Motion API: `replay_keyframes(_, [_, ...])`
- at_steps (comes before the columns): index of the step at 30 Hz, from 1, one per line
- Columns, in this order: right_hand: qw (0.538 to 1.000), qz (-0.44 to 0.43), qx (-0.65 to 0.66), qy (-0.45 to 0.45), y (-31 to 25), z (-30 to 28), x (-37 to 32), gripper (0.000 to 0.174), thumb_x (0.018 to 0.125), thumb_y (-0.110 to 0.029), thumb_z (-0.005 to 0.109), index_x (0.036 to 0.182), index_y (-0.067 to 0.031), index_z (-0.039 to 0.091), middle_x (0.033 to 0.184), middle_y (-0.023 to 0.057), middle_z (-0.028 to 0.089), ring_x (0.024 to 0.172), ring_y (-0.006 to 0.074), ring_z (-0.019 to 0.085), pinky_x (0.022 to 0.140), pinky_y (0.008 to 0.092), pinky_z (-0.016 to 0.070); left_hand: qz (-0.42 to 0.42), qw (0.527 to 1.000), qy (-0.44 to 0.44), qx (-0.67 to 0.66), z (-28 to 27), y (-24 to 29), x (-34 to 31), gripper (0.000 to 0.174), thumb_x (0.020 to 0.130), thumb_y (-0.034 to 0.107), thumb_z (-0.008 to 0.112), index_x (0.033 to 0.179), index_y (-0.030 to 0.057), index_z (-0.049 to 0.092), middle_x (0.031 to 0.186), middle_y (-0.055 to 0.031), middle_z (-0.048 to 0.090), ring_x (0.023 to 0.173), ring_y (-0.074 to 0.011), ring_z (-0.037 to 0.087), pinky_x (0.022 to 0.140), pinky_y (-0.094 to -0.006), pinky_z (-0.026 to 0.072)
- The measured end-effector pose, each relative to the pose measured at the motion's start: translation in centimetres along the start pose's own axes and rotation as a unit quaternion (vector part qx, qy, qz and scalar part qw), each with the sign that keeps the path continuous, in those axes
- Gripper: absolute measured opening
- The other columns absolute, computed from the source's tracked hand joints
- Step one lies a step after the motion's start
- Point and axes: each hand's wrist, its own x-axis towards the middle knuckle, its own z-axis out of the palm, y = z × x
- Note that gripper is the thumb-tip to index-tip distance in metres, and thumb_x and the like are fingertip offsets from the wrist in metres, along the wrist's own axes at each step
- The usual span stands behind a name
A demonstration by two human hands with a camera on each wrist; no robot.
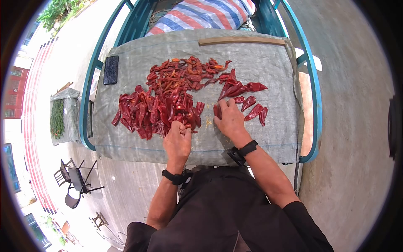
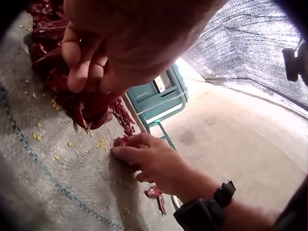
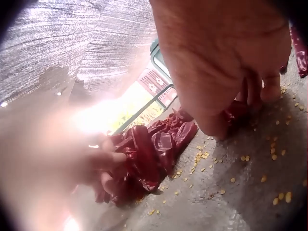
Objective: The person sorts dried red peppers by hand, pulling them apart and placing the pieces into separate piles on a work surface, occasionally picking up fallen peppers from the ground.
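Observation:
Dried red chili peppers (image 1: pixel 140 111) lie in a glossy heap at the left. Behind it spreads a duller, more shrivelled heap of chilies (image 1: pixel 172 77). My left hand (image 1: pixel 177 140) is at the near right edge of the glossy heap, fingers curled; in the left wrist view, dark red shows between the fingers (image 2: pixel 79 74). Thumb and fingers of my right hand (image 1: pixel 231 119) grip a red chili pepper (image 1: pixel 217 110) close over the cloth, right of the heap. Several loose chilies (image 1: pixel 254 111) lie beyond and right of that hand. The right palm partly hides the chili in its wrist view.
A grey woven sheet (image 1: pixel 121 145) covers the cart bed, with teal rails (image 1: pixel 317 105) at both sides. Yellow seeds (image 2: pixel 101 144) dot the sheet between the hands. A phone (image 1: pixel 111 70) lies at left, a wooden strip (image 1: pixel 241 40) at the back, before a striped bag (image 1: pixel 201 17).

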Motion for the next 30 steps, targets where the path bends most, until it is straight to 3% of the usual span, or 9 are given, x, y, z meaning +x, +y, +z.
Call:
replay_keyframes(5, [0.994,0.02,0.103,-0.003,1.4,0.7,-0.1,0.055,0.08,-0.017,0.086,0.128,-0.0069,0.062,0.118,0.0198,0.061,0.108,0.0418,0.069,0.092,0.0501,0.0582,0.013,1.0,0.015,-0.01,-0.1,-0.6,-0.2,0.021,0.093,0.008,0.079,0.096,0.0057,0.059,0.073,-0.0063,0.065,0.064,-0.0201,0.065,0.064,-0.0366,0.0524])
replay_keyframes(8, [0.98,-0.016,0.2,0.016,2.1,0.9,-0.2,0.055,0.079,-0.018,0.087,0.127,-0.0066,0.063,0.112,0.0161,0.063,0.097,0.0347,0.07,0.088,0.0473,0.0584,0.006,0.997,0.003,-0.079,-0.8,0.2,-0.1,0.015,0.098,0.006,0.075,0.097,0.0044,0.06,0.073,-0.0014,0.065,0.066,-0.0111,0.062,0.066,-0.0304,0.0527])
replay_keyframes(11, [0.947,0.017,0.32,-0.019,1.0,-0.4,-0.4,0.056,0.079,-0.019,0.089,0.129,-0.007,0.065,0.109,0.0122,0.064,0.089,0.0244,0.067,0.083,0.0404,0.0585,-0.043,0.97,-0.09,-0.222,-1.7,1.6,0.1,0.011,0.104,0.007,0.072,0.106,0.0019,0.062,0.086,-0.0014,0.07,0.074,-0.0083,0.066,0.069,-0.0271,0.0541])
replay_keyframes(14, [0.933,-0.023,0.359,-0.015,-0.2,-1.1,-0.9,0.057,0.08,-0.014,0.089,0.132,-0.0074,0.065,0.111,0.0092,0.063,0.085,0.0182,0.062,0.08,0.0342,0.0575,-0.09,0.924,-0.124,-0.351,-1.3,3.8,0.6,0.016,0.106,0.009,0.07,0.117,-0.0006,0.062,0.102,-0.0045,0.071,0.082,-0.0104,0.07,0.069,-0.026,0.0552])
replay_keyframes(17, [0.931,-0.061,0.361,-0.005,-2.2,-2.2,-1.6,0.054,0.081,-0.009,0.087,0.132,-0.0072,0.066,0.112,0.0092,0.064,0.087,0.0184,0.064,0.079,0.0322,0.0572,-0.105,0.899,-0.176,-0.386,-0.7,4.8,1.0,0.025,0.107,0.012,0.071,0.125,-0.0016,0.061,0.112,-0.0068,0.07,0.088,-0.012,0.072,0.069,-0.0249,0.0559])
replay_keyframes(25, [0.908,-0.083,0.406,-0.066,-3.3,-4.0,-2.2,0.057,0.084,-0.005,0.084,0.138,-0.0057,0.065,0.115,0.0075,0.065,0.094,0.0156,0.068,0.08,0.0321,0.0582,-0.172,0.884,-0.147,-0.41,0.4,3.3,1.4,0.02,0.107,0.012,0.071,0.12,-0.0008,0.061,0.099,-0.0051,0.071,0.083,-0.0094,0.07,0.067,-0.0243,0.0557])
replay_keyframes(30, [0.814,0.011,0.563,-0.141,-1.7,-2.2,-1.8,0.05,0.09,-0.004,0.082,0.136,-0.0009,0.063,0.116,0.0068,0.068,0.093,0.011,0.067,0.08,0.0284,0.0573,-0.159,0.886,-0.126,-0.416,-0.1,2.8,1.4,0.019,0.106,0.012,0.071,0.117,-0.0012,0.061,0.094,-0.0038,0.07,0.08,-0.0082,0.069,0.067,-0.0235,0.0553])
